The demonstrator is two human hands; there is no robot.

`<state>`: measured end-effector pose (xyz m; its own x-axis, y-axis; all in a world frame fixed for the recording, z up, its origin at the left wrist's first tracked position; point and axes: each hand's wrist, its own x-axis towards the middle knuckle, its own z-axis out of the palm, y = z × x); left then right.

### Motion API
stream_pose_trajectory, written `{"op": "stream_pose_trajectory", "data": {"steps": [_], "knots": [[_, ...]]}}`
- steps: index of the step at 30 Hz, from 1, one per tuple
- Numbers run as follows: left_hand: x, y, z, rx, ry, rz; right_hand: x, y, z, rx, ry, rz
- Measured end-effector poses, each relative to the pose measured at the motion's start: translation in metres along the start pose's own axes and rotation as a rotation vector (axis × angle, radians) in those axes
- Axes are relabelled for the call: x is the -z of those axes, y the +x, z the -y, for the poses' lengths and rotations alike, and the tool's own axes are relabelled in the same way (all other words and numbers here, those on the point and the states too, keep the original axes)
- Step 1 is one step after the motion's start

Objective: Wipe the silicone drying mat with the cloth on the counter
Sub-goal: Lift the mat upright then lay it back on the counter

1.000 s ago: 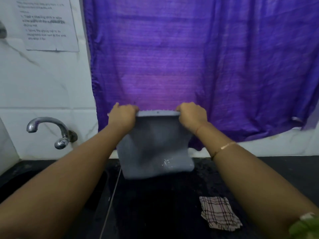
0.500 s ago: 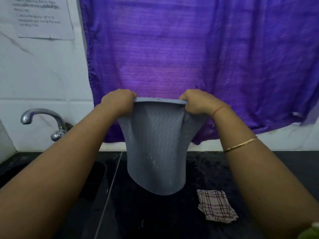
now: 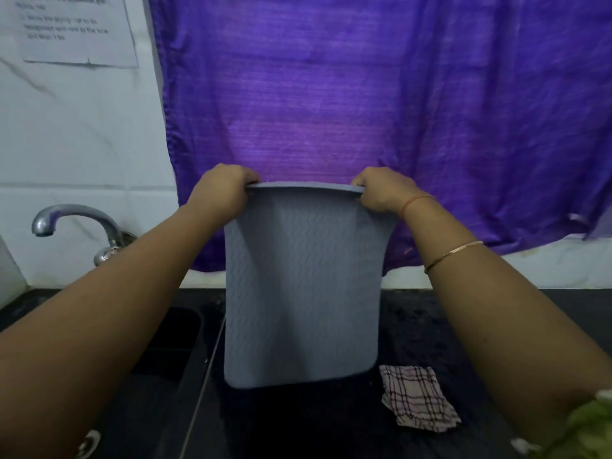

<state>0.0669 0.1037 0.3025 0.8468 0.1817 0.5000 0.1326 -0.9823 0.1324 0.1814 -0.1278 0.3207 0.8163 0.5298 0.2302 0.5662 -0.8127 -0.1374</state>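
Observation:
A grey-blue silicone drying mat [image 3: 301, 293] with a wavy ribbed surface hangs upright over the black counter [image 3: 414, 326]. My left hand [image 3: 223, 190] grips its top left corner and my right hand [image 3: 384, 193] grips its top right corner. The mat's lower edge hangs just above the counter, fully unrolled. A checked cloth [image 3: 415, 397], pale with dark lines, lies crumpled on the counter to the lower right of the mat, untouched.
A dark sink basin [image 3: 165, 342] lies left of the mat, with a chrome tap [image 3: 76, 223] on the white wall above it. A purple curtain [image 3: 364, 111] hangs behind the mat. A printed paper sheet [image 3: 76, 31] is stuck on the wall at the top left.
Both hands have lifted the mat higher. It was folded with its lower part resting on the counter; now it hangs full length and flat.

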Motion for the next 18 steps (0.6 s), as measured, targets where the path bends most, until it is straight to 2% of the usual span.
{"op": "stream_pose_trajectory", "data": {"steps": [5, 9, 13, 18], "knots": [[-0.006, 0.003, 0.009, -0.067, 0.026, -0.214, -0.008, 0.003, 0.003, 0.007, -0.004, -0.228], [-0.023, -0.021, 0.015, -0.081, 0.025, -0.232, -0.034, -0.014, 0.006, 0.050, -0.075, -0.276], [-0.068, -0.086, 0.030, -0.050, -0.097, -0.020, -0.106, -0.060, 0.011, 0.120, -0.168, -0.184], [-0.140, -0.200, 0.048, -0.079, -0.143, 0.394, -0.215, -0.144, 0.007, 0.112, -0.071, 0.249]]}}
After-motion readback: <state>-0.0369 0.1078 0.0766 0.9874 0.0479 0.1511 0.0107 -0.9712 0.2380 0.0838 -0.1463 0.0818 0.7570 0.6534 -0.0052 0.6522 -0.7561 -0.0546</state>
